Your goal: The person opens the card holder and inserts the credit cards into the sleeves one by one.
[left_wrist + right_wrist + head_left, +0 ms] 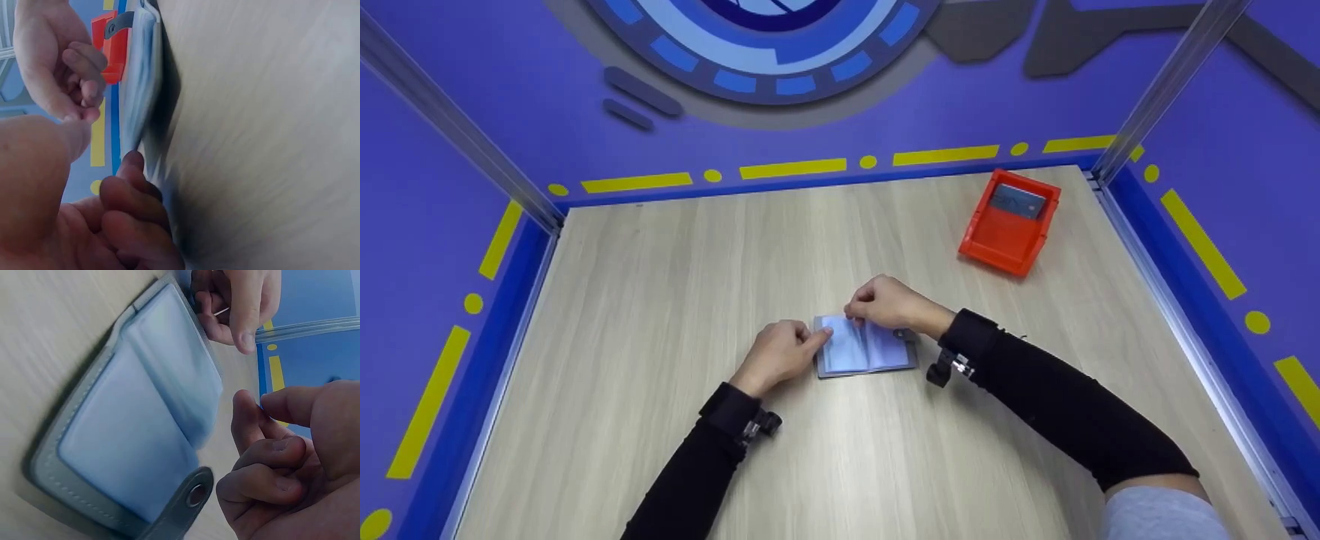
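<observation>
A grey card holder lies spread on the table, its milky plastic sleeves facing up and its snap strap sticking out at the right. At its left edge is my left hand, a fingertip close against the rim. The left thumb extends above the left sleeves, apart from the curled fingers in both wrist views. Over the holder's top edge hovers my right hand. Its thumb and index fingertips come together above the sleeves with nothing visible between them, and the other fingers curl inward.
A red tray stands at the back right, a dark grey card-like piece inside it at the far end. Blue walls with yellow marks border the wooden table at the back and sides.
</observation>
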`<state>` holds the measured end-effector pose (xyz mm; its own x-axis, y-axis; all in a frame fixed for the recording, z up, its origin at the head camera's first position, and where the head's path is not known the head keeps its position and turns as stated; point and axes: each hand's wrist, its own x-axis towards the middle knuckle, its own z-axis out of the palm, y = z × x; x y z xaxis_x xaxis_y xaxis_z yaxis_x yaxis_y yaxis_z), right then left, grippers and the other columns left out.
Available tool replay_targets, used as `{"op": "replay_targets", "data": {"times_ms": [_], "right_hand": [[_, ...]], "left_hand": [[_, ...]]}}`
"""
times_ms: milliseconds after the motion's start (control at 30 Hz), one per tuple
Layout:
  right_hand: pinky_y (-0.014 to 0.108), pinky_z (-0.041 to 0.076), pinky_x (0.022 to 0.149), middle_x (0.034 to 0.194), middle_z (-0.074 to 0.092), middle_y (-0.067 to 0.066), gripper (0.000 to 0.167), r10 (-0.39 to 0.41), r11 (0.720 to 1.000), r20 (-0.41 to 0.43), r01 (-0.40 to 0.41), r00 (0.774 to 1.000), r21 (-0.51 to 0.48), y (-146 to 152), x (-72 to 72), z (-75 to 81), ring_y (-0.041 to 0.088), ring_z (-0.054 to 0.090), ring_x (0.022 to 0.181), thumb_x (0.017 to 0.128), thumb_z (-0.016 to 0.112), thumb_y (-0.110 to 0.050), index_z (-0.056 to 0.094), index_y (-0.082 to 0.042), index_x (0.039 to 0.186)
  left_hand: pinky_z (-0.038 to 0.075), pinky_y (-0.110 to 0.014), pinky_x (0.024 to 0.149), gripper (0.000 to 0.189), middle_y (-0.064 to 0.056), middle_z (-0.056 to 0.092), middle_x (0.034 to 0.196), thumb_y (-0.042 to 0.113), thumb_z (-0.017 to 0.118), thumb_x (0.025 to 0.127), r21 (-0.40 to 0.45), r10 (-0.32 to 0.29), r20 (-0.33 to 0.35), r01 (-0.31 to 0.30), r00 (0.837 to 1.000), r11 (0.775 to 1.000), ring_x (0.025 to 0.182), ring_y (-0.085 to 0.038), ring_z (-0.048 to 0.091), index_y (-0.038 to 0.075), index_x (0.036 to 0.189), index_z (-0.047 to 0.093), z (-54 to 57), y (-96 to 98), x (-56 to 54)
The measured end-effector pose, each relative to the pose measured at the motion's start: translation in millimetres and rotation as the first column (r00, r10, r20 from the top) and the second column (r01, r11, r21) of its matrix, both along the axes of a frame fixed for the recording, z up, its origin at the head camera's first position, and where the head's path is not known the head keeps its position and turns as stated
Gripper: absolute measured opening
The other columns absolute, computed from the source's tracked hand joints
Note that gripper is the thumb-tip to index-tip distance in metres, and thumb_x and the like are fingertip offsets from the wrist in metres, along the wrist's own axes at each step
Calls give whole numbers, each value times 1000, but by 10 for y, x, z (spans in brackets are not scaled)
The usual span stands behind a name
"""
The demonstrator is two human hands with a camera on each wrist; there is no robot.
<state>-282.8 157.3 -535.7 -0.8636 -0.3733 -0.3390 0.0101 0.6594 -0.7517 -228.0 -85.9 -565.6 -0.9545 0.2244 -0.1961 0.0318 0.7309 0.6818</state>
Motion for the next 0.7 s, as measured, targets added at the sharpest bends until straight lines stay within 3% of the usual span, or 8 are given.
{"op": "replay_targets", "data": {"times_ms": [333,700], "right_hand": [[25,39,57,82,75,1,28,-5,1000,19,5,1000,1,146,10,13,9,50,63,106,67,-28,85,-8,98],[27,43,66,88,77,7,29,-9,1000,-95,11,995,26,464,-32,163,12,58,76,108,65,-27,84,-5,105]], "left_hand": [[35,-29,56,49,10,53,64,55,82,96,-96,-24,12,25,1000,995,60,-12,50,21,67,61,9,20,26],[36,-29,58,42,9,54,67,47,86,93,-93,-8,2,8,1000,996,62,-13,50,19,69,65,-15,32,42]]}}
